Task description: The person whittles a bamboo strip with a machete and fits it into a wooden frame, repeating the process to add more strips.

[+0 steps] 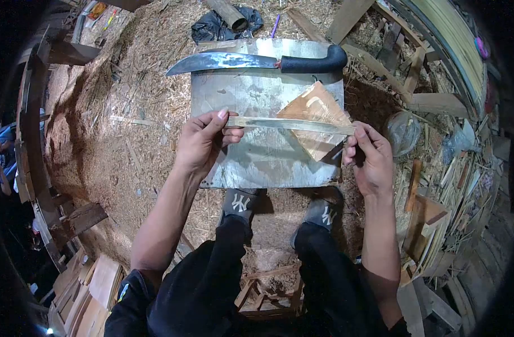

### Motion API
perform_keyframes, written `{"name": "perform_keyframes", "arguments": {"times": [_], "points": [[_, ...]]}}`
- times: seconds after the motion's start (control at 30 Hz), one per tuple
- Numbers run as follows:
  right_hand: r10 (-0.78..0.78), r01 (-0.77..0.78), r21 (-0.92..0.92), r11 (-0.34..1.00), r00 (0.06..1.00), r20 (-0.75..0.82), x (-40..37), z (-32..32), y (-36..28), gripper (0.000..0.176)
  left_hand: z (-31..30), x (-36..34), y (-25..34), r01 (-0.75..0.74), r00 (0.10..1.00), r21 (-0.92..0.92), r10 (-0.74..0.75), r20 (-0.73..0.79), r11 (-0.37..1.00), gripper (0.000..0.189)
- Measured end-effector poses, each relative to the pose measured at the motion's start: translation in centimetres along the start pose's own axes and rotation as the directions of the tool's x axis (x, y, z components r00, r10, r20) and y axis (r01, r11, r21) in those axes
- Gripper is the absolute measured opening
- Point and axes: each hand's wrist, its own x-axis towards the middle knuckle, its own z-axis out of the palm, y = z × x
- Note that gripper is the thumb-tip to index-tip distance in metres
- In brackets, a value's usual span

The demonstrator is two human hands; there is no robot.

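A thin, flat strip of pale wood or bamboo (285, 123) stretches level between my two hands. My left hand (203, 137) pinches its left end between thumb and fingers. At the other end, my right hand (371, 154) grips the strip the same way. Below it lies a worn grey board (240, 163), with a square wooden block (316, 109) turned cornerwise on its right half. Across the board's far edge rests a machete (229, 60), its curved blade pointing left and its dark, hooked handle (316, 62) to the right.
Sawdust and shavings (139, 112) cover the ground. A black plastic bag (203, 25) and a round wooden post (229, 14) lie beyond the board. Thin strips (470, 196) and a clear plastic bag (404, 132) are on the right. Wooden boards (102, 281) are stacked lower left.
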Motion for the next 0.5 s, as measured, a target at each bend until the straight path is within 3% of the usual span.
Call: {"name": "perform_keyframes", "arguments": {"times": [0.23,0.3,0.5], "points": [[0.004,-0.009,-0.082,0.997,0.998,-0.063,-0.24,0.55,0.26,0.018,0.57,0.06,0.39,0.009,0.998,0.098,-0.004,-0.055,0.995,0.031],[-0.027,0.024,-0.063,0.998,0.999,-0.042,-0.27,0.42,0.25,0.019,0.54,-0.03,0.38,-0.016,1.000,0.213,0.019,-0.013,0.977,0.034],[-0.040,0.038,-0.029,0.999,0.997,-0.067,-0.37,0.41,-0.15,0.019,0.28,0.19,0.15,-0.045,0.999,0.193,0.042,0.017,0.980,0.034]]}}
